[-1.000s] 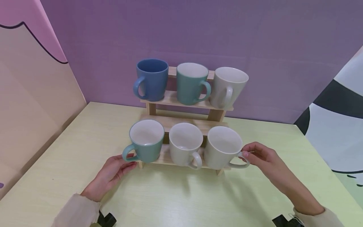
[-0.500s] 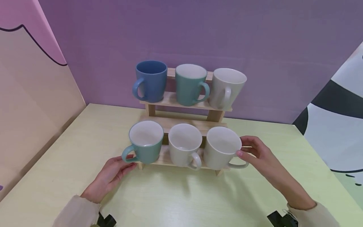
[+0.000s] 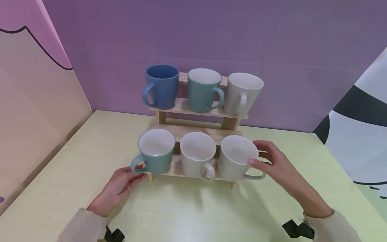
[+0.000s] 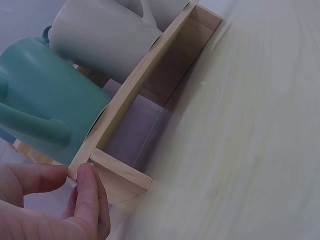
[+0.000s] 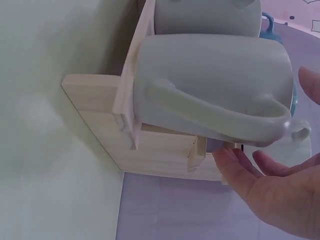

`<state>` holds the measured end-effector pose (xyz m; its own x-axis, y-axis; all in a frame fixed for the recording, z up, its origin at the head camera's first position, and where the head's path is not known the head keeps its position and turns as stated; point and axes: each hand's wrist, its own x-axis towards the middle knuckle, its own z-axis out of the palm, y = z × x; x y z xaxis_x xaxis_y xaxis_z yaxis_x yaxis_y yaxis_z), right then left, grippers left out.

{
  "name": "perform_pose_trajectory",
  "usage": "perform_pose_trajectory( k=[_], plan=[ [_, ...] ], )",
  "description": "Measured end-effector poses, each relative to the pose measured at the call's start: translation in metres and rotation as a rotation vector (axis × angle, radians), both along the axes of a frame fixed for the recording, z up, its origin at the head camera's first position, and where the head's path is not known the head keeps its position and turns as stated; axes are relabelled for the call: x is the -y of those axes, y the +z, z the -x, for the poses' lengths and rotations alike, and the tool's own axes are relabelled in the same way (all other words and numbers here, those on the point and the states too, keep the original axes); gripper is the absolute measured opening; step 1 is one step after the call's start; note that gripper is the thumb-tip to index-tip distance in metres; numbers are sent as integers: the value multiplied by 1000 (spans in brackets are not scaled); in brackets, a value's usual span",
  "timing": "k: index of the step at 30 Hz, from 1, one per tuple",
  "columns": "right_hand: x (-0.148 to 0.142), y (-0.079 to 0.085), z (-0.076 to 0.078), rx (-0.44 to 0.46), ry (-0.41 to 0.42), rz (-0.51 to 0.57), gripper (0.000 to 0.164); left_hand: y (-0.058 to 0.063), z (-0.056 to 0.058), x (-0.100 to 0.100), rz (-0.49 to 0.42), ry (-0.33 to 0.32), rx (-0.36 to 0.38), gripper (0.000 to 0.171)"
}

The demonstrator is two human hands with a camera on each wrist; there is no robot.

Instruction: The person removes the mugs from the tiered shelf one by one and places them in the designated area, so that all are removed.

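Note:
A stepped wooden rack [image 3: 187,129] carries two rows of mugs. My left hand [image 3: 118,190] pinches the left end of its lower shelf [image 4: 131,92], just under the handle of a green mug [image 3: 158,163]. At the lower right stands a white mug [image 3: 232,164] with its handle toward my right side. My right hand [image 3: 278,168] is beside that mug, thumb and fingers spread apart around its handle side, thumb tip overlapping the mug in the head view. The right wrist view shows the hand [image 5: 280,195] with parted fingers, gripping nothing, past the mug's handle [image 5: 215,117].
Another white mug [image 3: 193,166] sits mid lower row. Above stand a blue mug [image 3: 164,89], a green mug [image 3: 201,94] and a white mug [image 3: 240,97]. A purple wall [image 3: 290,90] rises behind the pale table [image 3: 181,215].
My right hand has let go of the white mug's handle and moved up and left along the mug, its fingers spreading. My left hand has kept its place at the shelf end.

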<state>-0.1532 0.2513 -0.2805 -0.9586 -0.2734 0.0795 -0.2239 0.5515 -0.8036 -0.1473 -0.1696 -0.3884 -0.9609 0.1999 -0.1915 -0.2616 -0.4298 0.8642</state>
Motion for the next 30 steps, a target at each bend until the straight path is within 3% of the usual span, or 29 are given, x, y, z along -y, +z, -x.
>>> perform_pose_trajectory(
  k=[15, 22, 30],
  plan=[
    [-3, 5, 5, -7, -10, 14, 55, 0, 0, 0, 15, 7, -1, 23],
    [-3, 16, 5, -19, -28, -49, 56, 0, 0, -2, 20, -2, -4, 21],
    [-4, 37, 29, -16, -74, -68, 67, 2, -2, -1, 5, 22, 21, 23]
  ],
)
